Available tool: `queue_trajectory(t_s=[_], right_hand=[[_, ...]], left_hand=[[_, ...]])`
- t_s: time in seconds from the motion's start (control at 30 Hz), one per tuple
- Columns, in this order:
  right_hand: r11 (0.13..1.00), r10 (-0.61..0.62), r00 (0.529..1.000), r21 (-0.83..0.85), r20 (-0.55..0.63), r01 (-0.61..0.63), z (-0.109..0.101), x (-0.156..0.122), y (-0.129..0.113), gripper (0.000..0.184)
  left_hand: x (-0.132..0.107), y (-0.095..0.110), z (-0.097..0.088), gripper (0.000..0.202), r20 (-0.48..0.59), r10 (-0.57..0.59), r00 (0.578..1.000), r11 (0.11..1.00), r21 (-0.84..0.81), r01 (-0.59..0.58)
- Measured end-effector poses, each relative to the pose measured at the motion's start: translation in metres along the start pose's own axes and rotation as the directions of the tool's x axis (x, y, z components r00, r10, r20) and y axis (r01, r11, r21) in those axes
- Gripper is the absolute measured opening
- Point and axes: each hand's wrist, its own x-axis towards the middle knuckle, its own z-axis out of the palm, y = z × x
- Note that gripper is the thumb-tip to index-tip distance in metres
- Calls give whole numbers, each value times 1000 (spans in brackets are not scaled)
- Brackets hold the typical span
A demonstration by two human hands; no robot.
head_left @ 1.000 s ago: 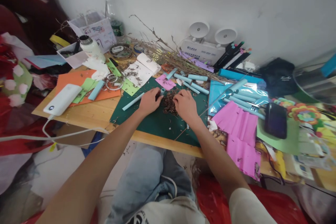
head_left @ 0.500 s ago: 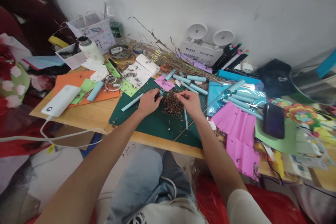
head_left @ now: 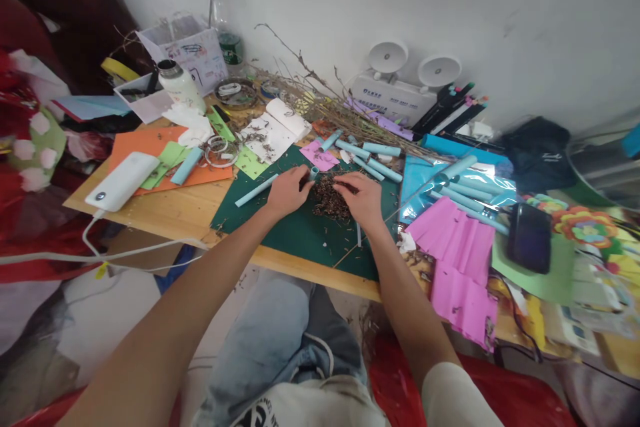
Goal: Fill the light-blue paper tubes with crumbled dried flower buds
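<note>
My left hand (head_left: pixel 290 192) is closed around a short light-blue paper tube (head_left: pixel 314 173), whose open end points up. Just right of it lies a heap of brown dried plant bits (head_left: pixel 331 203) on the green cutting mat (head_left: pixel 280 230). At the heap's upper right edge, my right hand (head_left: pixel 361 197) has its thumb and fingers pinched together; what they hold is too small to make out. Left of my left hand rests a longer blue paper tube (head_left: pixel 256 191). A narrow pale strip (head_left: pixel 359 235) lies below my right hand.
Several blue tubes (head_left: pixel 383 149) lie behind the hands, more on a blue plastic packet (head_left: pixel 410 203) at right. Dry twigs (head_left: pixel 320 93) stretch along the wall. A white power bank (head_left: pixel 123 181), orange paper (head_left: pixel 215 180), pink crepe paper (head_left: pixel 453 233) and a dark phone (head_left: pixel 530 238) surround the mat.
The view has shifted slightly, so the table appears a little further right. My right hand has moved slightly lower and closer over the heap; my left hand keeps hold of the tube.
</note>
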Motion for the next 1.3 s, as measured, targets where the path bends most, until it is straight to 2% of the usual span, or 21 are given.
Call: queue_trajectory(t_s=[0.1, 0.3, 0.53, 0.67, 0.77, 0.87, 1.0, 1.17, 1.3], right_hand=[[998, 36, 999, 52, -4, -36, -4, -3, -1, 17], [996, 94, 993, 18, -77, -93, -10, -4, -5, 12], [998, 44, 998, 42, -49, -42, -6, -4, 1, 16], [978, 147, 989, 151, -33, -140, -4, -6, 5, 24], [973, 212, 975, 106, -70, -204, -5, -6, 3, 17], [979, 204, 975, 39, -93, -201, -6, -5, -2, 18], [975, 217, 973, 64, -76, -213, -6, -6, -4, 22], [985, 123, 991, 128, -52, -115, -6, -7, 0, 10], [968, 178, 983, 185, -37, -168, -5, -6, -1, 20]], left_hand=[[0, 0, 0, 10, 4, -2, 1000, 1000, 1, 2], [0, 1, -1, 10, 5, 1, 1000, 1000, 13, -1], [1, 2, -2, 10, 12, -14, 1000, 1000, 11, 14], [1, 2, -2, 11, 12, -14, 1000, 1000, -4, 14], [1, 2, -1, 11, 19, -22, 1000, 1000, -8, 23], [1, 2, -1, 12, 21, -27, 999, 1000, -9, 28], [1, 1, 0, 12, 19, -23, 1000, 1000, -11, 23], [1, 1, -1, 12, 14, -14, 1000, 1000, -15, 14], [1, 1, -1, 10, 5, -7, 1000, 1000, -10, 7]])
